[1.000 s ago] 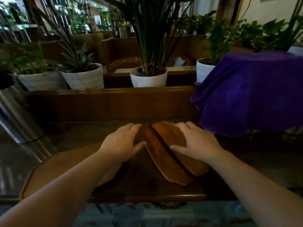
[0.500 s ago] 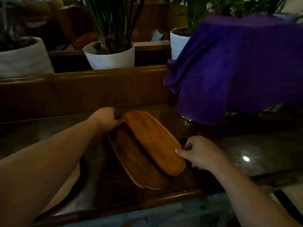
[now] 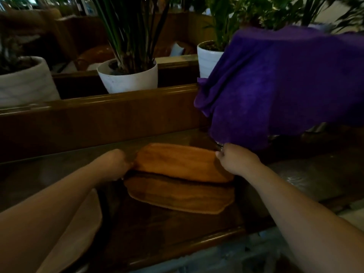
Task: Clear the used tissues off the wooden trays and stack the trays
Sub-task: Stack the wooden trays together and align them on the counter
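Two oblong wooden trays lie overlapped on the dark counter. The upper tray (image 3: 177, 162) rests slightly tilted over the far part of the lower tray (image 3: 181, 196). My left hand (image 3: 116, 164) grips the upper tray's left end. At its right end, my right hand (image 3: 234, 160) is closed on the rim. No tissues show on either tray.
A purple cloth (image 3: 285, 83) drapes over something at the right, just beyond my right hand. White plant pots (image 3: 130, 77) stand behind a wooden ledge (image 3: 98, 107). A pale round tray (image 3: 78, 229) lies at the lower left. The counter's front edge (image 3: 197, 243) runs below.
The trays have turned from a diagonal lie to lie crosswise. My right hand moved from the near end up to the right end; my left hand stays on the left end.
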The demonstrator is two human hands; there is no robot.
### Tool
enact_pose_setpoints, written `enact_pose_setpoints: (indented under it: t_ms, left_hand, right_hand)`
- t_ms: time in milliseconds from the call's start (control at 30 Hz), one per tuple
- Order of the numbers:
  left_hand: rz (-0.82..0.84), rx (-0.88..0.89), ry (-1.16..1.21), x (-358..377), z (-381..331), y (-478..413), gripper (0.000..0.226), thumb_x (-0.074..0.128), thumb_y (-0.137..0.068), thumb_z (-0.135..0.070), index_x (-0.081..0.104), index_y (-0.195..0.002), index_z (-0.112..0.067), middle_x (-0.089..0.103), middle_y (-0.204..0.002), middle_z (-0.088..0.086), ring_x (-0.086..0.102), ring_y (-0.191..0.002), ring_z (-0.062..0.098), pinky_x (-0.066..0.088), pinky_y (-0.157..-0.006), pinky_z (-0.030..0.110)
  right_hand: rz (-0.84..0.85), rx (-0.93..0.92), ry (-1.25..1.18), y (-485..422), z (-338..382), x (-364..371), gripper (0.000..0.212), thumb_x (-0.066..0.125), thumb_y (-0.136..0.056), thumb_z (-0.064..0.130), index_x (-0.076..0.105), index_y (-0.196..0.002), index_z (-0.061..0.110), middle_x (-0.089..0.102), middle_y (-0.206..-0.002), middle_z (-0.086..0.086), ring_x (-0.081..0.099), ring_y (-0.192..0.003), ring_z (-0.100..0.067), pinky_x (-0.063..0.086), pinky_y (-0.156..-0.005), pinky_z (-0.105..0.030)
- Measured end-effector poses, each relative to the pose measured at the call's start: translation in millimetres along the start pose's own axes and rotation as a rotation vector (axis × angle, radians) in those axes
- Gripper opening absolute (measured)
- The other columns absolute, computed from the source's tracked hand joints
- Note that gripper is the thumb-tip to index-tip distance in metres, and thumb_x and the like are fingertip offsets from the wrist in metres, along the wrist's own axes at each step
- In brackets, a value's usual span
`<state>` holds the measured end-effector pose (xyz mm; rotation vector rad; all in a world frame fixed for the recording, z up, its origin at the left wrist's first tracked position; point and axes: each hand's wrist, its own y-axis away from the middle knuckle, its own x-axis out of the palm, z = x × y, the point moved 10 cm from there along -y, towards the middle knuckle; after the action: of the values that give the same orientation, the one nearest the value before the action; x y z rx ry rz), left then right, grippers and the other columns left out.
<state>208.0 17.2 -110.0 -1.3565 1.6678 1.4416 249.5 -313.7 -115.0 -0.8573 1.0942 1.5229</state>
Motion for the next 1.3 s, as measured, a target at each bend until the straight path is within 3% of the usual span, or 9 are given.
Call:
enact_pose_setpoints:
  t_ms: [133,200,333,433,567,700,833,1033,1300]
  left_hand:
    - [0.054,0.06,0.071,17.9,8.6,18.7,0.007,0.051,-0.092,-0.019,0.056,-0.091,-0.025,0.064,-0.061,0.001,0.058,-0.04,0.005,0.042,-0.037,0.018]
    - [0.04,0.035,0.079,19.9,15.7,20.0,0.01,0.052,-0.092,-0.021,0.055,-0.085,-0.027,0.065,-0.06,0.002,0.06,-0.043,0.008,0.043,-0.04,0.021]
    - [0.022,-0.069,0.148,16.6,28.4,15.6,0.021,0.058,-0.09,-0.029,0.058,-0.072,-0.018,0.062,-0.053,0.005,0.059,-0.041,0.014,0.043,-0.039,0.024]
    - [-0.011,-0.072,0.255,10.4,28.4,8.5,0.02,0.061,-0.088,-0.034,0.057,-0.074,-0.021,0.062,-0.067,0.008,0.062,-0.052,0.019,0.045,-0.038,0.026]
    - [0.03,-0.135,0.364,10.8,26.7,0.3,0.022,0.064,-0.087,-0.033,0.059,-0.086,-0.012,0.063,-0.087,0.014,0.067,-0.066,0.027,0.052,-0.041,0.026]
    - [0.067,-0.175,0.447,10.3,27.6,4.3,0.022,0.066,-0.085,-0.028,0.057,-0.091,-0.009,0.061,-0.092,0.016,0.066,-0.072,0.03,0.052,-0.042,0.028]
    - [0.049,-0.154,0.647,1.4,36.1,19.8,0.02,0.061,-0.089,-0.026,0.059,-0.097,-0.008,0.063,-0.098,0.019,0.069,-0.073,0.033,0.057,-0.047,0.032]
    - [-0.147,-0.138,0.607,-31.8,88.1,65.6,0.022,0.062,-0.087,-0.034,0.063,-0.089,-0.012,0.067,-0.087,0.015,0.07,-0.062,0.025,0.054,-0.045,0.026]
    - [-0.434,-0.339,0.661,-41.6,207.4,157.2,0.027,0.072,-0.08,-0.034,0.063,-0.073,-0.01,0.066,-0.044,0.001,0.064,-0.04,0.018,0.045,-0.033,0.023]
  right_hand:
    - [-0.041,-0.067,0.037,-15.8,16.9,2.0,0.036,0.045,-0.096,0.047,0.06,-0.105,0.016,0.066,-0.103,-0.004,0.062,-0.086,-0.021,0.047,-0.065,-0.037]
    - [-0.07,-0.086,0.047,-17.8,20.7,2.1,0.029,0.047,-0.096,0.047,0.059,-0.095,0.02,0.062,-0.083,0.002,0.057,-0.07,-0.014,0.04,-0.054,-0.032]
    - [-0.078,-0.113,0.002,-7.6,16.4,0.5,0.019,0.054,-0.093,0.045,0.056,-0.086,0.027,0.059,-0.082,0.006,0.052,-0.068,-0.006,0.039,-0.054,-0.029]
    - [-0.079,-0.06,-0.106,12.1,-4.5,-0.5,0.017,0.062,-0.089,0.041,0.051,-0.084,0.03,0.063,-0.083,0.006,0.056,-0.062,-0.005,0.044,-0.054,-0.029]
    - [0.016,0.07,-0.345,45.9,-31.8,14.5,0.02,0.067,-0.088,0.037,0.064,-0.078,0.02,0.069,-0.056,-0.001,0.068,-0.048,-0.013,0.058,-0.054,-0.037]
    - [-0.014,0.074,-0.261,54.6,-22.3,14.1,0.023,0.064,-0.09,0.035,0.065,-0.075,0.018,0.069,-0.06,-0.003,0.067,-0.049,-0.013,0.056,-0.054,-0.034]
    - [0.011,0.055,-0.455,51.4,-14.1,14.4,0.019,0.06,-0.094,0.033,0.064,-0.084,0.018,0.07,-0.072,-0.006,0.067,-0.052,-0.013,0.049,-0.045,-0.028]
    - [0.035,-0.003,-0.628,38.3,34.3,12.6,0.027,0.064,-0.087,0.047,0.06,-0.092,0.021,0.063,-0.093,-0.006,0.064,-0.072,-0.022,0.047,-0.049,-0.032]
    - [0.134,-0.246,-0.461,42.2,168.8,31.7,0.037,0.062,-0.084,0.056,0.058,-0.089,0.02,0.064,-0.083,-0.008,0.063,-0.07,-0.024,0.047,-0.051,-0.035]
